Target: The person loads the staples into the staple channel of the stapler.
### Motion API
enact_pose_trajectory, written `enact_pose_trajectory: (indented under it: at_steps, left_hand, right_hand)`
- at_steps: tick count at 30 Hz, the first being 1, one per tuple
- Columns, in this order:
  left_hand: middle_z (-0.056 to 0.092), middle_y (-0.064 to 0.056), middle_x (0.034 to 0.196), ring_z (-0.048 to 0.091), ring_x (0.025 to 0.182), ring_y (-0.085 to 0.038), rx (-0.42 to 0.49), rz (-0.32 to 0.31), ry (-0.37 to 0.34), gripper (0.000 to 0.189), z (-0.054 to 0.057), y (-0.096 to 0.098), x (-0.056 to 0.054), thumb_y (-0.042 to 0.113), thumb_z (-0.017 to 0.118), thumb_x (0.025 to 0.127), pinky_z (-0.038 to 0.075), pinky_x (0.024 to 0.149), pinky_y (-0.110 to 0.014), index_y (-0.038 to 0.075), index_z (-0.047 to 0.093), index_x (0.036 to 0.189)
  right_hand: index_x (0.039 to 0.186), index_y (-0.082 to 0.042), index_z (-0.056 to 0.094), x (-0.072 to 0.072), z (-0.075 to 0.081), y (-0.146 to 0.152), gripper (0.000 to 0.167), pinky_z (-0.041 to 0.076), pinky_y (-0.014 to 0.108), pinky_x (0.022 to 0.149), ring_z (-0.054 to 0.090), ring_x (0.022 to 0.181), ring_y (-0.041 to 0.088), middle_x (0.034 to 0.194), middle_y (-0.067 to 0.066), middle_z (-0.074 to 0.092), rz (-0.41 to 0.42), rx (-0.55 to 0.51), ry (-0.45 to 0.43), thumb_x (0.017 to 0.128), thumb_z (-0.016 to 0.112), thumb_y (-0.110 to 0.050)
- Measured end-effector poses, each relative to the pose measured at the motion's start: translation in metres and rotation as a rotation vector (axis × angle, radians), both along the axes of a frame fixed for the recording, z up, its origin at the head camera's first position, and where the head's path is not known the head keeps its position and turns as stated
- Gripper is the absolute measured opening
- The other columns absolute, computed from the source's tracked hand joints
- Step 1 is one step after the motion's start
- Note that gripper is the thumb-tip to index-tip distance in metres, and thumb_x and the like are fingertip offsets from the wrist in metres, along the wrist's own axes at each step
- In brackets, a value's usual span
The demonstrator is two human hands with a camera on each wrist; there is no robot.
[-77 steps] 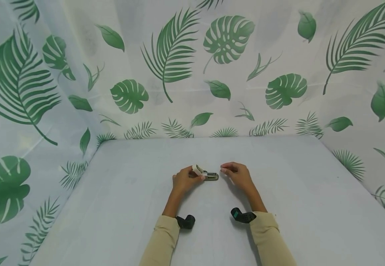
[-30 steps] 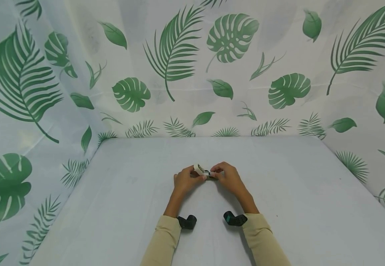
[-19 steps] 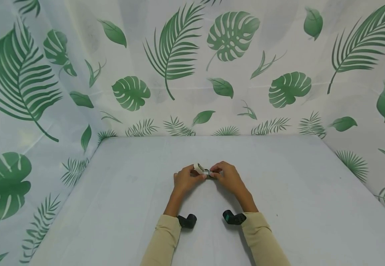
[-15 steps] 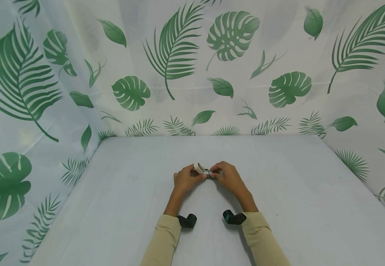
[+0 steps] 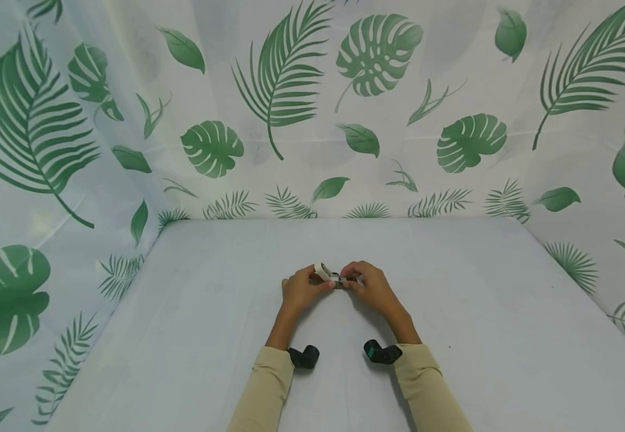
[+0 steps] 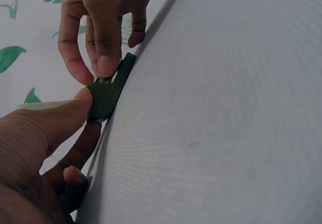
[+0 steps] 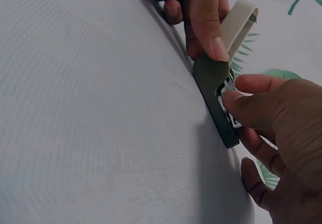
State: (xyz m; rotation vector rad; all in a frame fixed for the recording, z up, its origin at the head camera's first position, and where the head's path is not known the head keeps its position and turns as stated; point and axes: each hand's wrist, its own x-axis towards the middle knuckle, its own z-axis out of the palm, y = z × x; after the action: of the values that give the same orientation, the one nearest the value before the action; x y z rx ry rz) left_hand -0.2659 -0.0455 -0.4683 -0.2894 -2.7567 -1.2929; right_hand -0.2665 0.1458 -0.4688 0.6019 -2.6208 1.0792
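Observation:
An open stapler [image 5: 321, 272] lies on the white table, its cream lid [image 7: 240, 25] swung up and its dark green base [image 7: 210, 78] low against the cloth. My left hand [image 5: 300, 293] grips it at the hinge end, thumb on the base's rounded side. From the other end, my right hand [image 5: 370, 289] reaches in, thumb and fingers pinching at the silver staple channel [image 7: 233, 119]. Those fingertips partly cover the channel, so I cannot tell whether a loose strip of staples is between them. In the left wrist view, the right fingertips sit right above the base [image 6: 104, 99].
White cloth covers the table [image 5: 226, 336], which runs back to a leaf-printed curtain [image 5: 302, 120] behind and at both sides. Black wrist cameras [image 5: 304, 357] sit on both wrists, beside the beige sleeves [image 5: 263, 390].
My right hand was apart from the stapler, fingertips together; it has moved left onto the channel and its fingertips have shifted slightly there. The left hand keeps its grip.

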Motion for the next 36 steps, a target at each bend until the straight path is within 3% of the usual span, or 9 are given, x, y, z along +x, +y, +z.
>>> enact_pose_trajectory:
  at_steps: [9,36]
  left_hand:
    - [0.076,-0.003,0.096,0.067,0.094,-0.026,-0.020,0.004,-0.002,0.027,-0.0004,0.0004,-0.0013,0.040,0.076,0.084,0.031,0.079,-0.040,0.017,0.070,0.097]
    - [0.075,-0.005,0.096,0.066,0.092,-0.027,-0.014,-0.002,-0.004,0.027,0.0014,-0.0001,-0.0011,0.039,0.076,0.083,0.031,0.078,-0.040,0.015,0.069,0.094]
  right_hand:
    - [0.094,-0.008,0.071,0.0001,0.0021,0.0009,0.015,0.050,0.046,0.085,0.064,0.095,0.027,0.098,0.010,0.069,0.028,0.014,0.010,0.082,0.074,0.000]
    - [0.091,-0.007,0.070,-0.0011,-0.0001,-0.0016,0.011,0.049,0.049,0.090,0.063,0.098,0.029,0.100,0.012,0.069,-0.026,-0.007,-0.063,0.083,0.074,-0.001]
